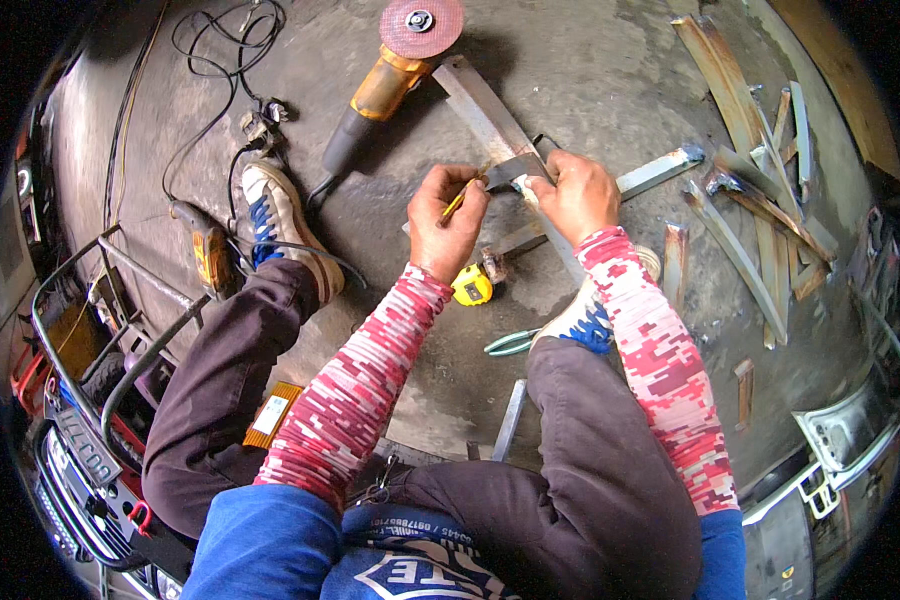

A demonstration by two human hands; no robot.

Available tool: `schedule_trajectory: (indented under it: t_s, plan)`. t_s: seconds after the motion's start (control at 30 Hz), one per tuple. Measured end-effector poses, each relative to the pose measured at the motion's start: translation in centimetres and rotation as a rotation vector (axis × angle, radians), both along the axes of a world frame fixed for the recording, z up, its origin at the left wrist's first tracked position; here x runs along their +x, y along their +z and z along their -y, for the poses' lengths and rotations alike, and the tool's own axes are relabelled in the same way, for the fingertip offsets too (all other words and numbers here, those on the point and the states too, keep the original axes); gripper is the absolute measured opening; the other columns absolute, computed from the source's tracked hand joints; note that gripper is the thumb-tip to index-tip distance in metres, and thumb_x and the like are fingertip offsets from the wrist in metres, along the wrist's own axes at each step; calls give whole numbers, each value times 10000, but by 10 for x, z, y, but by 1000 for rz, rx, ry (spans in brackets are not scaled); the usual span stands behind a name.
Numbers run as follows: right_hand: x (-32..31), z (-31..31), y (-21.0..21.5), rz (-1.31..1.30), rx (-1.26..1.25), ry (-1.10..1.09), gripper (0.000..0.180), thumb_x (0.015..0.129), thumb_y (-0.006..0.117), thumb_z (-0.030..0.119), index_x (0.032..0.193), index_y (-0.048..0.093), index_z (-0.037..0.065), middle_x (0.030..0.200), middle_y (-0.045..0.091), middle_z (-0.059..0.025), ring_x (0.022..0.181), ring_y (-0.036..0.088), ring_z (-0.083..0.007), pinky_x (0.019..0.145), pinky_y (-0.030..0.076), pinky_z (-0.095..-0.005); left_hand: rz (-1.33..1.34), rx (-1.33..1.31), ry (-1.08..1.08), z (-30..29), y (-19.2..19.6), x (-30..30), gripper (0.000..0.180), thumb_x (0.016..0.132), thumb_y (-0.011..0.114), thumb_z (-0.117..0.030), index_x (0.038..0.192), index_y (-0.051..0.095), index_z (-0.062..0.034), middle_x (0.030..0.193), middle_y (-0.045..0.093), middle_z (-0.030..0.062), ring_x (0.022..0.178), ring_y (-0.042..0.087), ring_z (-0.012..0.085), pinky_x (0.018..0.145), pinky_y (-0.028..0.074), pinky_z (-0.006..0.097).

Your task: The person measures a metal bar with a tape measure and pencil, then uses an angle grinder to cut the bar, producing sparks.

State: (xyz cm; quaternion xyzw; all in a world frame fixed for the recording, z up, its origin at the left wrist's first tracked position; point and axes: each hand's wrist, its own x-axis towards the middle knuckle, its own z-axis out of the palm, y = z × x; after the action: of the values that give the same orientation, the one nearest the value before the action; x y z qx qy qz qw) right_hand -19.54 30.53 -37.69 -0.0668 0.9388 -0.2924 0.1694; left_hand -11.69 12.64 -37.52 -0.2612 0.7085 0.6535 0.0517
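Observation:
My left hand (445, 220) is closed around a thin yellow pencil (454, 206), its tip close to a flat dark metal strip (510, 172). That strip lies across a long steel angle bar (485, 108), which slants over the floor between my feet. My right hand (578, 195) grips the bar and the strip's right end, thumb on top; the fingers beneath are partly hidden. Under my hands another steel piece (518, 240) crosses the bar. A yellow tape measure (473, 285) rests on the floor just below my left hand.
An angle grinder (380, 88) with a reddish disc lies ahead. Cables (232, 70) and a second power tool (211, 255) are at the left. Several steel offcuts (740, 240) lie scattered at the right. Green-handled pliers (511, 343) sit near my right shoe (577, 320).

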Motion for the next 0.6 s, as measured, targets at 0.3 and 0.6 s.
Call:
schedule_trajectory:
  t_s: [0.3, 0.6]
  plan:
    - [1, 2, 1, 20, 48, -14, 298, 782, 831, 303, 837, 685, 49, 850, 714, -180, 843, 695, -415, 745, 534, -520, 90, -124, 59, -6, -12, -11, 201, 911, 705, -130, 1029, 699, 32, 912, 760, 134, 805, 710, 172, 768, 565, 324]
    - [-1, 2, 1, 102, 86, 6, 284, 799, 829, 310, 922, 729, 73, 897, 735, -187, 897, 714, -412, 805, 558, -528, 19, 186, 111, -11, 2, -16, 118, 999, 627, -66, 1063, 661, 28, 979, 748, 120, 828, 712, 164, 759, 580, 290]
